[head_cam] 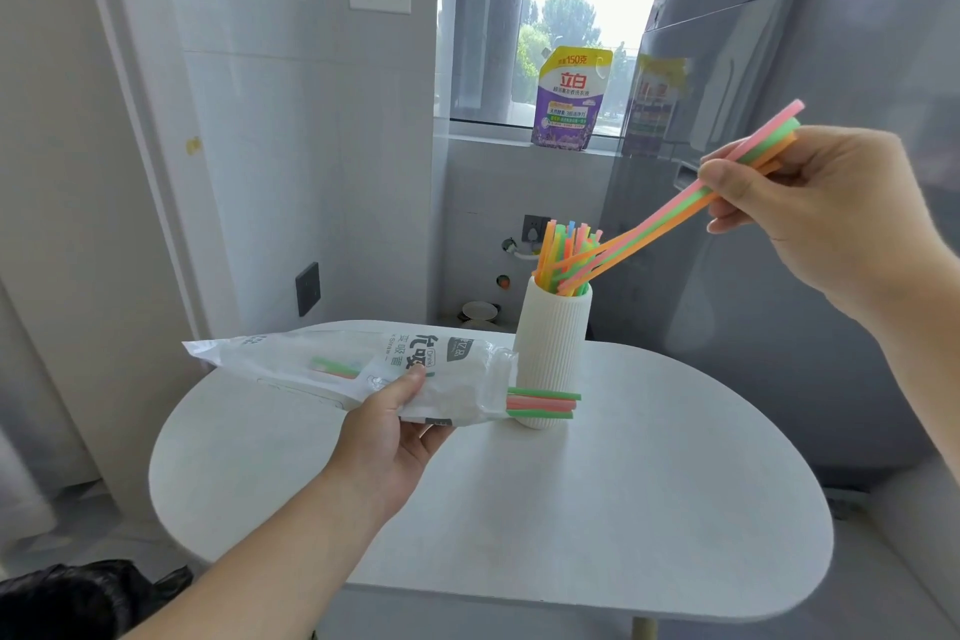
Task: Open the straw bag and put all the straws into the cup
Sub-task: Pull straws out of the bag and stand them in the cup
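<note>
A white ribbed cup [550, 348] stands on the white table [649, 483] and holds several coloured straws [563, 250] upright. My right hand [810, 213] pinches a small bunch of pink, green and orange straws [675, 211]; their lower ends reach into the cup's mouth. My left hand [395, 431] grips the white plastic straw bag [363, 364] level above the table, left of the cup. A few green and pink straws [543, 403] stick out of the bag's open right end, in front of the cup.
A grey appliance [779, 172] stands close behind and right of the table. A purple detergent pouch [571, 99] sits on the window sill. Tiled wall with a dark socket [307, 288] lies to the left. A black object [78, 598] sits at the bottom left.
</note>
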Demonstrator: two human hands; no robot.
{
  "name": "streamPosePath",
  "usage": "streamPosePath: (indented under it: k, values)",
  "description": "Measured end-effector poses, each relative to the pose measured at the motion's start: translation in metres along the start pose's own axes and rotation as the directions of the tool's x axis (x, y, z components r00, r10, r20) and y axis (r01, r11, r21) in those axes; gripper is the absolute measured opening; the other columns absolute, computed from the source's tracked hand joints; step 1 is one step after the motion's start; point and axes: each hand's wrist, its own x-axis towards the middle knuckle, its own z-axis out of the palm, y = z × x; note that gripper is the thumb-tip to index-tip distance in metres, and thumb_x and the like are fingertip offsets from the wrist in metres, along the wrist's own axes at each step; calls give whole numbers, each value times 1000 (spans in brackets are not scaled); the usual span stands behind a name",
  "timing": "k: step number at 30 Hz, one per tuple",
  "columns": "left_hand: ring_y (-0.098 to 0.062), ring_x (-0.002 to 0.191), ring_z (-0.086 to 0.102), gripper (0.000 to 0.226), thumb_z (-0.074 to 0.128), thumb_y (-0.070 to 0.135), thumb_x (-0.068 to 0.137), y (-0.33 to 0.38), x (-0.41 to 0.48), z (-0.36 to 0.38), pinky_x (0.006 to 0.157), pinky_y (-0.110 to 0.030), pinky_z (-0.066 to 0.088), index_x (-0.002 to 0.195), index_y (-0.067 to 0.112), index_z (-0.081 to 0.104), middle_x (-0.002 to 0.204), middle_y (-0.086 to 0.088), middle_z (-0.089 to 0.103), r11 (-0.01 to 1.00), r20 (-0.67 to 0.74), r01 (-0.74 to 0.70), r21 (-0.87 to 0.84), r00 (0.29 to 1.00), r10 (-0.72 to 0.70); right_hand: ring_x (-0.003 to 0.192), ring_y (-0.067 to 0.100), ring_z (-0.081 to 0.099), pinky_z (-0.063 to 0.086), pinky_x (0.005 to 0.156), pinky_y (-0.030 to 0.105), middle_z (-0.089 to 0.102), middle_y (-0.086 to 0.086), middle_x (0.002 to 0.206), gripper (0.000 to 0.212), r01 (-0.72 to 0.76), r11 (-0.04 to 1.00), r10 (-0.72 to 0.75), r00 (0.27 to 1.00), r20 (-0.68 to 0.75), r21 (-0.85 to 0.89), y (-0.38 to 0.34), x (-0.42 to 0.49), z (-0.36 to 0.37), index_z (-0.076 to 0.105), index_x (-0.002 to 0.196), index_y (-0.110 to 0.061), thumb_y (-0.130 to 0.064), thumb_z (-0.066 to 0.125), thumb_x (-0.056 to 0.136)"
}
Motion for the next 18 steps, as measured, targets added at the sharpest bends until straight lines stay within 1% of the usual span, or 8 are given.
streamPosePath:
  k: [2,4,7,10,12,14,18]
  values:
    - [-20,82,78,36,63,6,96,0,0,0,60,-34,64,132,12,63,110,-8,78,1000,2,2,3,1000,-2,59,11,72,59,65,16,75,-3,72,12,-3,1000,3,1000,-12,-27,0,1,-2,73,82,-31,-23,73,90]
    - [-20,83,78,36,63,6,96,-1,1,0,60,-34,64,131,12,63,110,-8,78,1000,2,2,8,1000,-2,58,11,71,60,65,19,75,-2,74,11,-3,999,2,1000,-25,-44,-1,1,-3,73,82,-31,-24,74,90]
    - [-21,88,76,36,63,6,96,-2,1,1,62,-34,64,132,12,64,118,-9,77,1000,-2,6,14,1000,-6,58,12,71,62,64,22,74,1,77,8,-10,998,9,1000,-24,-65,-3,2,-1,73,82,-29,-25,74,90]
    - [-22,88,76,36,63,6,96,-3,1,1,62,-35,64,132,13,63,123,-10,75,1000,-2,6,15,1000,-6,60,16,73,63,71,34,75,3,75,6,-50,994,49,999,-10,-101,-3,4,0,75,84,-24,-27,74,89]
    - [-21,86,76,37,63,6,96,-3,1,1,62,-34,64,132,13,63,122,-10,75,1000,0,8,14,1000,-8,60,18,73,63,74,39,75,4,74,8,-66,991,66,998,-4,-118,-3,7,1,76,85,-20,-27,74,89]
    - [-21,85,77,37,63,6,96,-3,2,0,61,-34,64,133,12,63,123,-11,75,1000,1,9,16,1000,-9,58,17,73,63,73,37,74,4,73,10,-79,989,80,997,7,-128,-4,10,2,76,87,-18,-27,75,89]
    - [-20,82,78,38,63,6,96,-4,2,0,63,-35,65,133,13,63,117,-8,77,1000,5,6,13,1000,-6,57,12,73,62,66,26,74,2,73,7,-115,986,122,991,54,-119,-7,21,13,76,86,-20,-27,75,88]
